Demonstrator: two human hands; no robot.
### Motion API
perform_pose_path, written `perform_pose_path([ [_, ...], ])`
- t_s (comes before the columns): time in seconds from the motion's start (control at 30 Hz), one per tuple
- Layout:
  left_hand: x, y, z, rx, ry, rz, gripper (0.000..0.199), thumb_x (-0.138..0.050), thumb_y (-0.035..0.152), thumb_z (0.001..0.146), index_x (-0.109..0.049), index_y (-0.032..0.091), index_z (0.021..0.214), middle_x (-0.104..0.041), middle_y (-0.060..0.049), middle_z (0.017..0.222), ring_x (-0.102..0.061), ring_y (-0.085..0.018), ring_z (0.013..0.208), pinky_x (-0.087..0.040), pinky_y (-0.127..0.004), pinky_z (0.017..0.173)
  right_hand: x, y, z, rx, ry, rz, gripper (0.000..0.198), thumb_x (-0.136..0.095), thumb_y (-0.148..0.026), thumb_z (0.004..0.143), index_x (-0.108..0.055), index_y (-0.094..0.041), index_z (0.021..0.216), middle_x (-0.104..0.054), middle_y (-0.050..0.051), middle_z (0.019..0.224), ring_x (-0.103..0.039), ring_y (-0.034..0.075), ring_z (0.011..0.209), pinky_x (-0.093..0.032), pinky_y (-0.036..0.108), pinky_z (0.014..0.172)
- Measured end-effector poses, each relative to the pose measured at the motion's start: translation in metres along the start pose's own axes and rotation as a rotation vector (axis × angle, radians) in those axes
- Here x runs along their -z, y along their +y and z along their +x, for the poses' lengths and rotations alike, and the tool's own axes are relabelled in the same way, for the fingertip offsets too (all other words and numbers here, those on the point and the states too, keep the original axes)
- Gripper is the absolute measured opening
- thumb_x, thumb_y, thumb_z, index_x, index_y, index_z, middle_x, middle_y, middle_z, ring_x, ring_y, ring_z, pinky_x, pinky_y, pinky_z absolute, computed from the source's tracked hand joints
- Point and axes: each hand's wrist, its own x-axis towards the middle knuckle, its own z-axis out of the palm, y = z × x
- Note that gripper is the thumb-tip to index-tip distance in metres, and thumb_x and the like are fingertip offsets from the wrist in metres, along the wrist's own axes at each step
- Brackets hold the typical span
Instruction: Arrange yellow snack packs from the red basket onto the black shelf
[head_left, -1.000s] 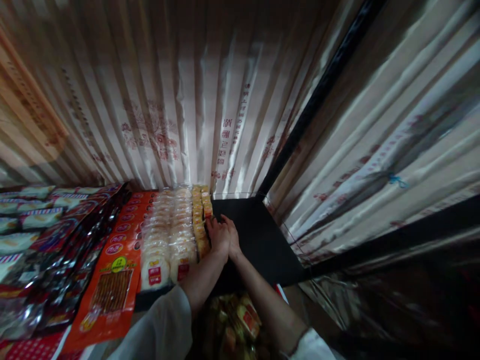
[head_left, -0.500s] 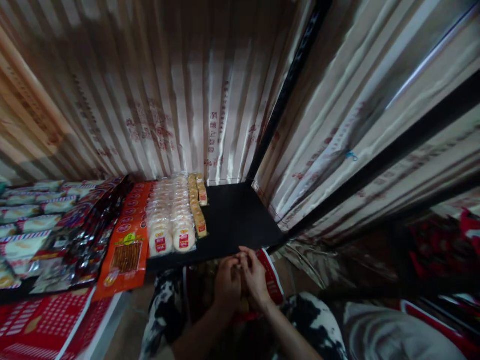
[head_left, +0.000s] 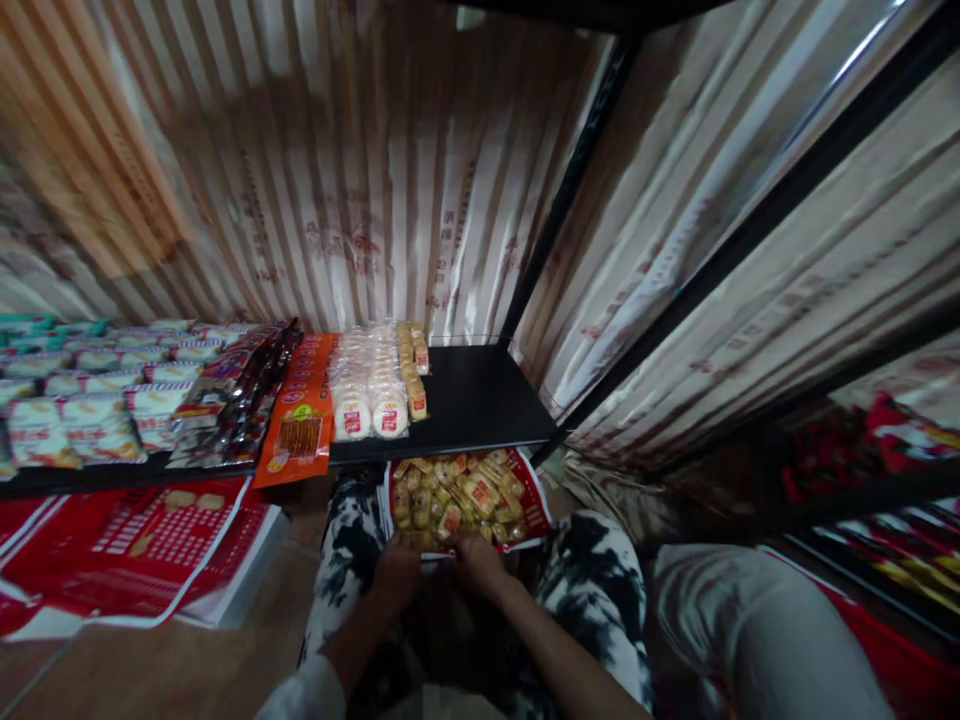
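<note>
A: Where are the person's hands?

B: Both are at the near edge of the red-and-white box (head_left: 534, 505). It lies open between the black-and-white trouser legs (head_left: 592, 560). From its middle, the left hand (head_left: 397, 570) is between seven and eight o'clock, the right hand (head_left: 478, 562) at about six.

A: And the fingers?

B: The right ones look bent in at the edge; whether they grip cardboard or a packet, no one could tell. The left ones are too dark and blurred to judge.

A: What does the box hold?

B: Small yellow wrapped packets (head_left: 454, 492), heaped loosely. A hard pull toward six o'clock could probably tip the near edge and spill some between the legs.

A: Any trouble higher up?

B: Possibly. The shelf (head_left: 487, 400) runs past the box at twelve, and raising the box straight up might catch its far edge there. At eleven stands a narrow yellow row (head_left: 417, 392), beside the round white packs (head_left: 390, 418). A sleeve or knuckle brushing its front end could knock packets out of line, since nothing visible braces it toward three o'clock.
</note>
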Motion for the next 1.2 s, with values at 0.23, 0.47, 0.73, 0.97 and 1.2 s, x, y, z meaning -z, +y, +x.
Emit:
perform_pose_path([
  [0.23, 0.002, 0.005, -0.009, -0.051, 0.051, 0.042, 0.039, -0.031, 0.01, 0.083, -0.061, 0.01, 0.108, -0.06, -0.013, 0.115, -0.049, -0.022, 0.113, -0.032, -0.032, 0.099, -0.011, -0.006, -0.012, -0.06, 0.09, -0.102, 0.039, -0.041, -0.01, 0.078, -0.062, -0.014, 0.111, -0.062, 0.013, 0.113, -0.05, 0.024, 0.111, -0.03, 0.031, 0.097],
  [0.47, 0.001, 0.01, -0.014, -0.027, 0.064, 0.06, 0.038, -0.029, 0.008, 0.082, -0.062, 0.008, 0.103, -0.064, -0.014, 0.107, -0.054, -0.024, 0.105, -0.035, -0.035, 0.094, -0.017, -0.007, -0.019, -0.066, 0.115, -0.15, 0.037, -0.037, -0.011, 0.081, -0.064, -0.017, 0.105, -0.065, 0.011, 0.107, -0.05, 0.023, 0.109, -0.032, 0.03, 0.094],
  [0.73, -0.013, -0.008, -0.017, -0.1, 0.051, 0.059, 0.032, -0.035, 0.015, 0.083, -0.062, 0.013, 0.1, -0.065, -0.012, 0.103, -0.055, -0.024, 0.101, -0.038, -0.036, 0.09, -0.008, -0.01, -0.021, 0.033, 0.002, -0.145, 0.032, -0.044, -0.019, 0.079, -0.066, -0.019, 0.103, -0.066, 0.011, 0.104, -0.055, 0.023, 0.102, -0.032, 0.031, 0.092],
  [0.97, -0.012, -0.017, -0.015, -0.145, 0.026, 0.132, 0.029, -0.037, 0.013, 0.083, -0.062, 0.013, 0.098, -0.065, -0.011, 0.1, -0.056, -0.023, 0.1, -0.04, -0.035, 0.089, -0.009, -0.003, -0.012, 0.026, -0.08, -0.133, 0.031, -0.049, -0.024, 0.076, -0.067, -0.02, 0.101, -0.066, 0.01, 0.103, -0.058, 0.022, 0.099, -0.038, 0.029, 0.085],
  [1.2, -0.018, -0.024, -0.01, -0.14, 0.017, 0.136, 0.027, -0.039, 0.012, 0.082, -0.063, 0.013, 0.093, -0.066, -0.011, 0.096, -0.058, -0.022, 0.095, -0.04, -0.035, 0.089, -0.007, -0.003, -0.005, 0.07, -0.074, -0.185, 0.028, -0.052, -0.02, 0.073, -0.067, -0.02, 0.097, -0.067, 0.011, 0.103, -0.058, 0.023, 0.098, -0.04, 0.029, 0.082],
])
